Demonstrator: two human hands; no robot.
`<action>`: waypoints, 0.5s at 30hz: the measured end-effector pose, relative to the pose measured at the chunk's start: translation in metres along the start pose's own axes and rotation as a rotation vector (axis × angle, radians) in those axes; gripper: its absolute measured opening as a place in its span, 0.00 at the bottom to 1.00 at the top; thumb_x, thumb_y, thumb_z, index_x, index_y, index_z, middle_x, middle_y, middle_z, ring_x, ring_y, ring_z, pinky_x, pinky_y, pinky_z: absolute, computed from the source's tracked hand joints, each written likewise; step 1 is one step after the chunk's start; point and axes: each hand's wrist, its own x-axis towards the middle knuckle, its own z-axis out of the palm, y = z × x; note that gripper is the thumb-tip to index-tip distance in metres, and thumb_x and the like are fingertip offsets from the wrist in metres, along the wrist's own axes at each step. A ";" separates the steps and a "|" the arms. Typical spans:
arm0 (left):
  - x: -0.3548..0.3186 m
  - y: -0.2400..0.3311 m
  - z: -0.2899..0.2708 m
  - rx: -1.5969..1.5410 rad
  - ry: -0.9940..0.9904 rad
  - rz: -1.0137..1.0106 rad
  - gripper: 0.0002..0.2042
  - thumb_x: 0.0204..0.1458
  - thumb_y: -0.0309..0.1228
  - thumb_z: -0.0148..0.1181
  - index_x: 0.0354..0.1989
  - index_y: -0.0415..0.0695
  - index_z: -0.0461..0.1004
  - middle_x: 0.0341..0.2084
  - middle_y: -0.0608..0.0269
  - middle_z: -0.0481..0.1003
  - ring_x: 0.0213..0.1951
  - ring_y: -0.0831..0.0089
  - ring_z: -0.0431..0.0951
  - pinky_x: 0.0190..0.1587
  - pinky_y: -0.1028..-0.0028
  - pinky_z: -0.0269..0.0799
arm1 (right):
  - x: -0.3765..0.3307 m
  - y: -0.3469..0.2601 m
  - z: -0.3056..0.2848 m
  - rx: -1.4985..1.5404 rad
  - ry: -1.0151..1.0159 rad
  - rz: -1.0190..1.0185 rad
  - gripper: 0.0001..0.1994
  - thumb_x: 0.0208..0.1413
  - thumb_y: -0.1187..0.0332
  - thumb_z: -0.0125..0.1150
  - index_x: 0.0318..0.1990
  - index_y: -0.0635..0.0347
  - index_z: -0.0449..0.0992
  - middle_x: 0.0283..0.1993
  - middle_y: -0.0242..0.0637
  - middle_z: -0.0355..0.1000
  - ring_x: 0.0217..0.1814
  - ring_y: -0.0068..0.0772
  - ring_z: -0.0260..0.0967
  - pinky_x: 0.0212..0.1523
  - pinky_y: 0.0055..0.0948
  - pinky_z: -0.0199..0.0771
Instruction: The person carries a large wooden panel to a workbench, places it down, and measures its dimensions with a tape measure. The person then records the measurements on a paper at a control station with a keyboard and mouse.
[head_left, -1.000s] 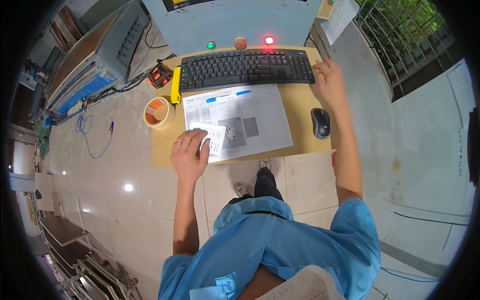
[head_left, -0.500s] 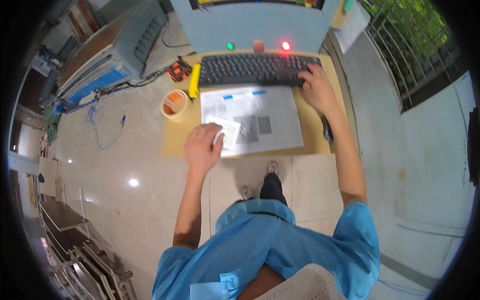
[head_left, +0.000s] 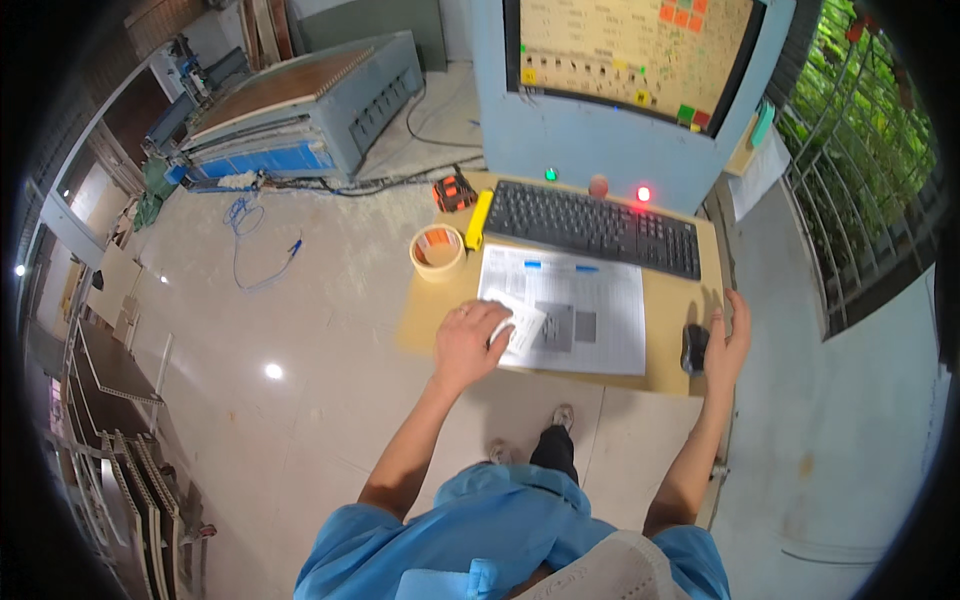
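Observation:
My left hand (head_left: 466, 346) rests at the left side of a printed sheet (head_left: 617, 345), its thumb and fingers closed on a small white card (head_left: 524, 326) lying over that sheet. On the board's right edge, my right hand (head_left: 728, 338) is beside a black computer mouse (head_left: 693, 350). Its fingers are apart and nothing is in them; whether the palm touches the mouse I cannot tell. Behind the sheet lies a black keyboard (head_left: 592, 226). A roll of tape (head_left: 438, 255) and a yellow bar-shaped object (head_left: 478, 220) sit to its left.
An orange and black tape measure (head_left: 454, 190) lies at the board's back left. Beyond the keyboard rises a blue cabinet with a lit screen (head_left: 630, 55) and a glowing red button (head_left: 643, 194). A flatbed machine (head_left: 300, 110) stands far left; panels (head_left: 130, 490) lean lower left.
My right hand has left the keyboard's right end and come back beside the mouse. The left hand keeps the card. The view has tilted up and left, bringing the screen in.

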 end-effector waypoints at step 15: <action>0.001 0.000 0.003 0.011 -0.043 -0.008 0.10 0.52 0.33 0.69 0.43 0.49 0.83 0.44 0.65 0.82 0.48 0.63 0.80 0.49 0.66 0.76 | -0.069 0.019 0.038 -0.333 0.074 0.083 0.30 0.58 0.64 0.66 0.67 0.58 0.67 0.69 0.49 0.66 0.70 0.55 0.63 0.67 0.47 0.67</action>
